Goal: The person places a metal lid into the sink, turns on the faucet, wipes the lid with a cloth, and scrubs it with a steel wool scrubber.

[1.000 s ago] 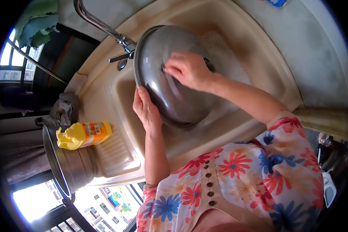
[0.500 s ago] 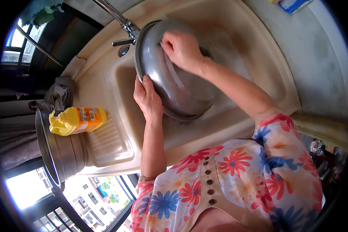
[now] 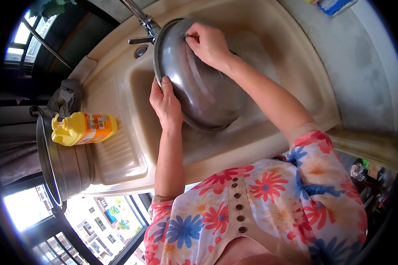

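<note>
A large, shiny metal basin (image 3: 199, 92) is tilted in the beige sink (image 3: 139, 88), its rounded outer side facing me. My left hand (image 3: 166, 104) grips the rim on the near left, thumb on the outside and fingers behind the edge. Against the upper part of the curved wall, my right hand (image 3: 208, 44) is closed, fingertips pressed to the metal. A small dark bit shows at those fingertips, but most of whatever they hold is hidden. Just behind the rim stands the chrome faucet (image 3: 149, 26), with its lever close to the basin.
On the ribbed drainboard (image 3: 119, 152) at the left is a yellow pump bottle (image 3: 84, 128) with an orange label. Beside it stands a big metal pot (image 3: 73, 163), with a grey cloth (image 3: 68, 95) behind. A blue-and-white sponge (image 3: 334, 5) lies at the top right.
My right hand has shifted slightly upward along the basin's wall, still closed. My left hand keeps its hold on the rim. The whole view has moved a little.
</note>
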The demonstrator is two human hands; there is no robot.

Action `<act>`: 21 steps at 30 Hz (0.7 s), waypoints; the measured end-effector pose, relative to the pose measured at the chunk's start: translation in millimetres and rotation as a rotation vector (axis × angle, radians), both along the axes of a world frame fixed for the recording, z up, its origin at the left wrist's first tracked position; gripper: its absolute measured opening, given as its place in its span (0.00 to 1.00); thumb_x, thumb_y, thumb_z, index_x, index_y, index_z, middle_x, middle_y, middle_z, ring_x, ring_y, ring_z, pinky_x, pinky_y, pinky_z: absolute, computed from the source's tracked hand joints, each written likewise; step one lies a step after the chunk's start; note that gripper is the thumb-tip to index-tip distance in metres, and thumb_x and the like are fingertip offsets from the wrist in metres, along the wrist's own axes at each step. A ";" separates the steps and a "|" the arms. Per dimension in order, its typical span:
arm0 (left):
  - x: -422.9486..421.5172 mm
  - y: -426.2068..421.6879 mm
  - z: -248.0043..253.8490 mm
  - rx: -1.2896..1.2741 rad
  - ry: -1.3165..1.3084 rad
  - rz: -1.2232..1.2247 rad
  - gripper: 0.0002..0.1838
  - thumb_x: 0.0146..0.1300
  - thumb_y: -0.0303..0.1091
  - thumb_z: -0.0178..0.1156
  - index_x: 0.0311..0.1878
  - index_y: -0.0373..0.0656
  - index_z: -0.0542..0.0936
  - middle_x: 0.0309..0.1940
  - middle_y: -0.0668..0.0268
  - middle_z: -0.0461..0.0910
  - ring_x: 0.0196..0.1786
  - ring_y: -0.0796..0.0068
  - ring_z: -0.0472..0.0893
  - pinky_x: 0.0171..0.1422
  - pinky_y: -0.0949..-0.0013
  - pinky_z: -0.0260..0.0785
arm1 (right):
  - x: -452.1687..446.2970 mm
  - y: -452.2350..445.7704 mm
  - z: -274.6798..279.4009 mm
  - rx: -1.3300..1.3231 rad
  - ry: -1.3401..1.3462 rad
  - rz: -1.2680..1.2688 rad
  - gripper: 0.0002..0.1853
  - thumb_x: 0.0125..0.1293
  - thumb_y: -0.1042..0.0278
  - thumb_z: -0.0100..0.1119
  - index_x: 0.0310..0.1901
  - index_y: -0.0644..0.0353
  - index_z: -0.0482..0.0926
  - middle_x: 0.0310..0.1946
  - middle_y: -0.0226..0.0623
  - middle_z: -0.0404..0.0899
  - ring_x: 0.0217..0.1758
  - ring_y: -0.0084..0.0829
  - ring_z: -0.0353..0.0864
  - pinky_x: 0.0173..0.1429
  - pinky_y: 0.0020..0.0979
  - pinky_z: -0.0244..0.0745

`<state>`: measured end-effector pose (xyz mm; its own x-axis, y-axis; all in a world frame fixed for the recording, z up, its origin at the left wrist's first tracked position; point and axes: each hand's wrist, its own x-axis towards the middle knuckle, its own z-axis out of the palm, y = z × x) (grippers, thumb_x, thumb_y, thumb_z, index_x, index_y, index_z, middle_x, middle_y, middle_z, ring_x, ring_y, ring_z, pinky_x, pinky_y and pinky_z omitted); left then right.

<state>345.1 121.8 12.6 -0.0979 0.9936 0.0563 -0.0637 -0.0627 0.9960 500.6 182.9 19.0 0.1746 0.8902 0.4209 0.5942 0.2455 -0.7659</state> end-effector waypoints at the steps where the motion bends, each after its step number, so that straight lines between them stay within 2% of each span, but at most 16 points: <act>1: -0.3 0.5 -0.6 0.004 -0.017 0.004 0.15 0.70 0.34 0.47 0.51 0.34 0.74 0.38 0.69 0.77 0.39 0.84 0.72 0.47 0.77 0.65 | -1.6 -11.9 1.7 -0.008 -0.022 0.032 0.06 0.56 0.70 0.58 0.36 0.60 0.75 0.26 0.40 0.79 0.31 0.40 0.80 0.34 0.36 0.73; 3: -3.6 1.8 -3.0 0.005 0.012 0.004 0.15 0.70 0.35 0.47 0.51 0.34 0.74 0.38 0.69 0.77 0.39 0.84 0.72 0.47 0.77 0.65 | -14.9 -58.5 -8.7 0.196 -0.109 0.079 0.05 0.56 0.71 0.58 0.33 0.61 0.75 0.23 0.42 0.78 0.28 0.41 0.79 0.32 0.36 0.72; 6: -1.3 1.0 1.4 -0.008 0.055 0.005 0.15 0.70 0.33 0.46 0.52 0.33 0.72 0.38 0.68 0.77 0.40 0.83 0.71 0.47 0.77 0.64 | -19.0 -63.4 -11.6 0.232 -0.065 0.088 0.05 0.56 0.71 0.55 0.26 0.61 0.73 0.24 0.45 0.76 0.28 0.46 0.77 0.32 0.41 0.71; 10: 2.1 -2.4 1.7 -0.011 0.039 0.004 0.15 0.70 0.32 0.45 0.54 0.33 0.72 0.39 0.67 0.77 0.40 0.83 0.70 0.47 0.78 0.64 | -7.3 -8.3 4.5 0.172 -0.128 -0.019 0.07 0.58 0.68 0.55 0.26 0.62 0.74 0.23 0.45 0.76 0.27 0.46 0.76 0.30 0.38 0.71; 11: 2.3 -1.8 2.8 -0.010 0.038 0.014 0.15 0.70 0.32 0.45 0.54 0.33 0.72 0.39 0.67 0.77 0.40 0.83 0.70 0.47 0.78 0.64 | -10.5 -19.8 0.4 0.199 -0.195 -0.017 0.05 0.57 0.70 0.57 0.28 0.61 0.74 0.24 0.43 0.76 0.28 0.44 0.77 0.31 0.38 0.72; 12: -0.6 -0.6 -3.0 0.010 -0.016 0.006 0.15 0.70 0.32 0.44 0.53 0.33 0.72 0.39 0.67 0.77 0.40 0.83 0.70 0.47 0.78 0.63 | -16.5 -40.8 -4.8 0.236 -0.200 0.012 0.04 0.57 0.71 0.57 0.29 0.60 0.74 0.24 0.42 0.76 0.28 0.43 0.78 0.31 0.38 0.72; 14: -4.0 1.2 -3.5 0.012 0.034 -0.009 0.15 0.70 0.32 0.44 0.54 0.33 0.72 0.39 0.67 0.77 0.40 0.83 0.70 0.47 0.78 0.63 | -24.4 -70.5 -18.6 0.289 -0.183 0.067 0.04 0.56 0.73 0.58 0.31 0.58 0.73 0.24 0.38 0.74 0.28 0.41 0.77 0.31 0.38 0.72; 16: -6.1 0.8 -2.7 -0.018 0.119 -0.018 0.15 0.70 0.32 0.45 0.54 0.33 0.72 0.38 0.68 0.76 0.39 0.83 0.70 0.46 0.79 0.63 | -20.0 -53.2 -13.1 0.252 -0.173 0.041 0.03 0.58 0.72 0.56 0.32 0.60 0.73 0.24 0.40 0.75 0.28 0.43 0.77 0.31 0.39 0.72; 20: 1.6 0.8 -1.8 -0.002 -0.016 -0.018 0.15 0.70 0.32 0.45 0.53 0.34 0.73 0.38 0.69 0.76 0.38 0.84 0.70 0.44 0.79 0.64 | -8.6 0.0 -3.8 0.218 -0.279 -0.063 0.04 0.59 0.70 0.55 0.33 0.61 0.74 0.26 0.41 0.75 0.30 0.46 0.77 0.33 0.42 0.71; 21: 0.6 1.2 -1.6 0.002 -0.026 -0.018 0.15 0.70 0.32 0.45 0.53 0.33 0.73 0.38 0.69 0.76 0.38 0.84 0.70 0.45 0.79 0.64 | -10.0 -10.5 -3.7 0.176 -0.320 -0.040 0.07 0.59 0.70 0.55 0.38 0.61 0.75 0.31 0.42 0.75 0.33 0.45 0.76 0.36 0.42 0.71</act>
<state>345.7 122.9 11.0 -0.0816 0.9951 0.0560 -0.0910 -0.0633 0.9938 490.5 172.3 15.2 0.0422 0.7942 0.6062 0.8088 0.3291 -0.4874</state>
